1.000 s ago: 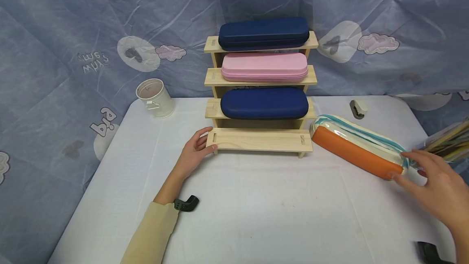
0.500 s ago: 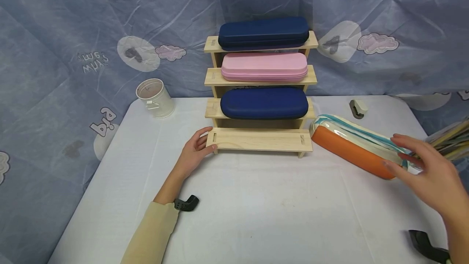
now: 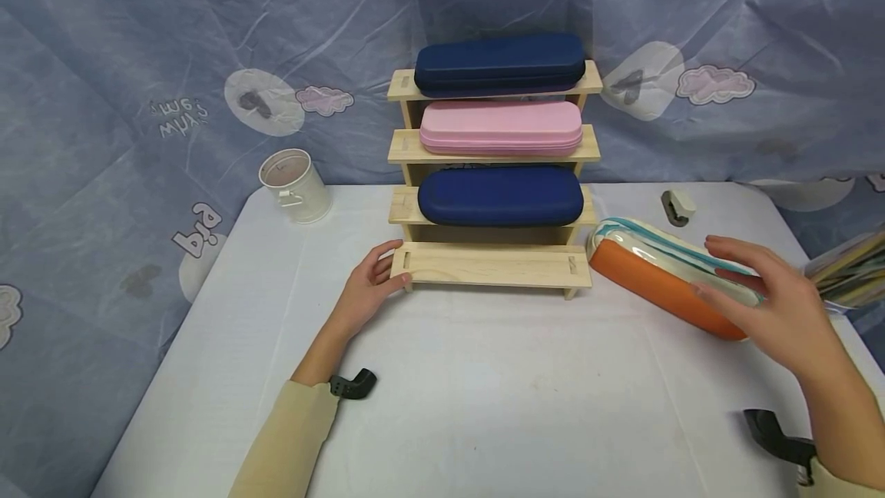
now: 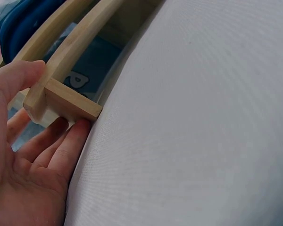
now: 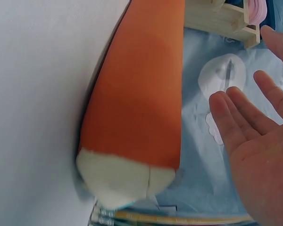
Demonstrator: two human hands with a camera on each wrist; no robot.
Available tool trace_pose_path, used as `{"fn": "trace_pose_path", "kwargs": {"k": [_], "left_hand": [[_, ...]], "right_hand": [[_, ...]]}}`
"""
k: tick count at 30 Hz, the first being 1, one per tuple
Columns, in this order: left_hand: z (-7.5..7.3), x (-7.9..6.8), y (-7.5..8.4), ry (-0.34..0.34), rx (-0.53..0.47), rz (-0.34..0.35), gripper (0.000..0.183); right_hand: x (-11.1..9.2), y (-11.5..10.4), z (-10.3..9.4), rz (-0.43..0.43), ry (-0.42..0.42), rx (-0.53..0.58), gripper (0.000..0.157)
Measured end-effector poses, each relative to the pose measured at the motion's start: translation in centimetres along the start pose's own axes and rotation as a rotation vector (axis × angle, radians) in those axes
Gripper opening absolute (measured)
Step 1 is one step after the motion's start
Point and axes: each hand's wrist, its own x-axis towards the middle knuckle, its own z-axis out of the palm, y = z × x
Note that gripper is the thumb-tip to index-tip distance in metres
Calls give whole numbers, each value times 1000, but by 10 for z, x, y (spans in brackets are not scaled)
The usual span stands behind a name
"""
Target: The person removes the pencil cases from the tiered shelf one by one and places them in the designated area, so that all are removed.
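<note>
My left hand holds the left end of the lowest step of a wooden stepped rack. In the left wrist view, the thumb lies on the board's edge and the other fingers are around its end. A dark navy case, a pink case and a blue case lie on the upper steps. To the right of the rack lies an orange and cream pencil case with teal trim. Over its near end hovers my right hand, fingers spread; the right wrist view shows it apart from the case.
A white metal bucket stands at the table's back left. A small white and dark object lies behind the pencil case. Long thin items in a clear container stand at the right edge. A blue printed cloth hangs behind.
My right hand has moved left and off the near end of the pencil case to hover above it. The left hand and the rack have stayed in place.
</note>
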Motion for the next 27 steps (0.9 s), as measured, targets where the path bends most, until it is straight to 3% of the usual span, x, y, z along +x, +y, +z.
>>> {"fn": "trace_pose_path", "kwargs": {"k": [5, 27], "left_hand": [[1, 0, 0, 2, -3, 11, 66], [1, -1, 0, 14, 12, -6, 65]], "right_hand": [[7, -6, 4, 25, -36, 33, 69], [26, -24, 21, -57, -68, 106, 64]]}}
